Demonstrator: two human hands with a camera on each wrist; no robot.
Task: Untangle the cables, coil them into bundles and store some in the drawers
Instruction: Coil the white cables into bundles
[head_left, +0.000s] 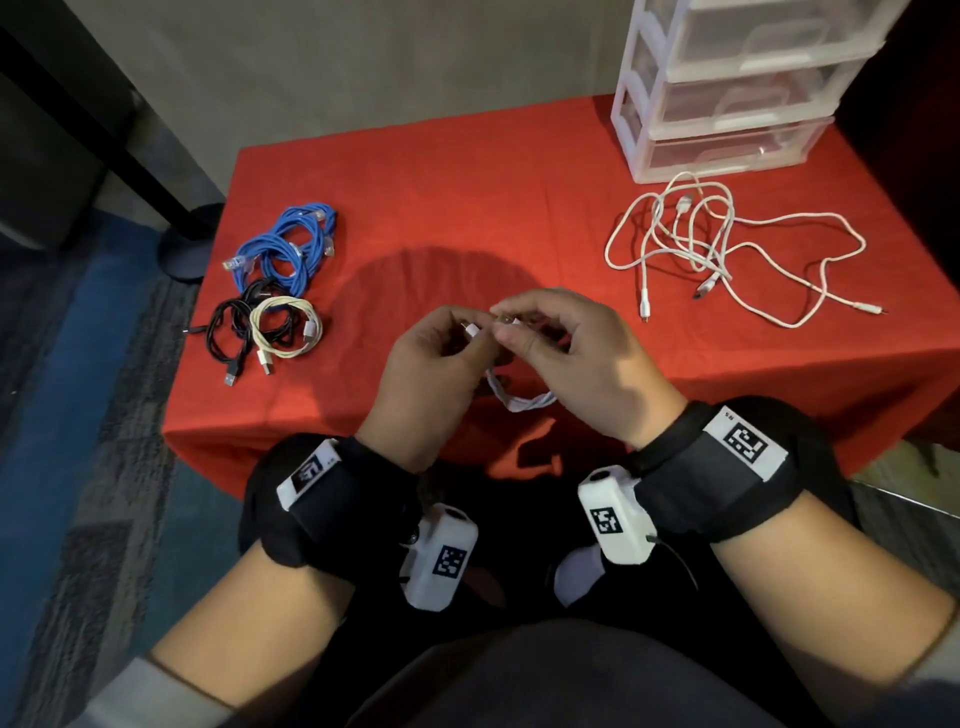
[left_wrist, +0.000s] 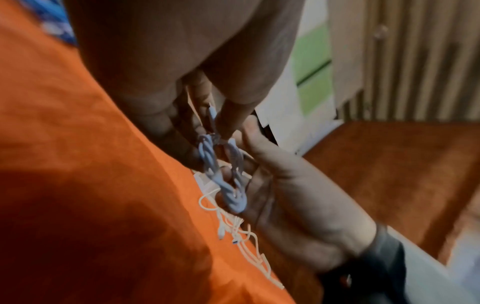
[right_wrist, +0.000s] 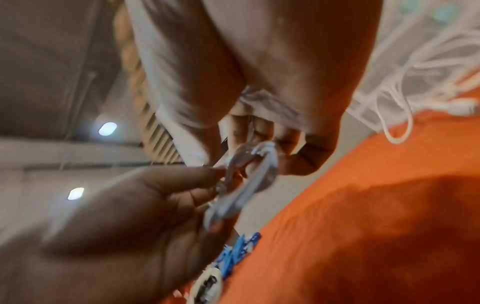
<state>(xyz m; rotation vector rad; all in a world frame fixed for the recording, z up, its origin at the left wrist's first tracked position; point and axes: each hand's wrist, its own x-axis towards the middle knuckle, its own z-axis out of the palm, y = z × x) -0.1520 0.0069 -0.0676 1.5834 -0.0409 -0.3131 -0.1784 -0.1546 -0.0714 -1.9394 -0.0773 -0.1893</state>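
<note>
Held at frame centre above the red desk (head_left: 519, 171): a small white cable (head_left: 522, 400), coiled in tight loops. Pinched at its plug ends by curled left hand (head_left: 431, 364) and right hand (head_left: 582, 358) fingers (head_left: 511, 340).

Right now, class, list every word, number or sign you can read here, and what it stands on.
No readable words or numbers.
Wrist tags: black-and-white square codes, not text; a tiny mark beside one is too small to read.
Drawers: no label visible.
</note>
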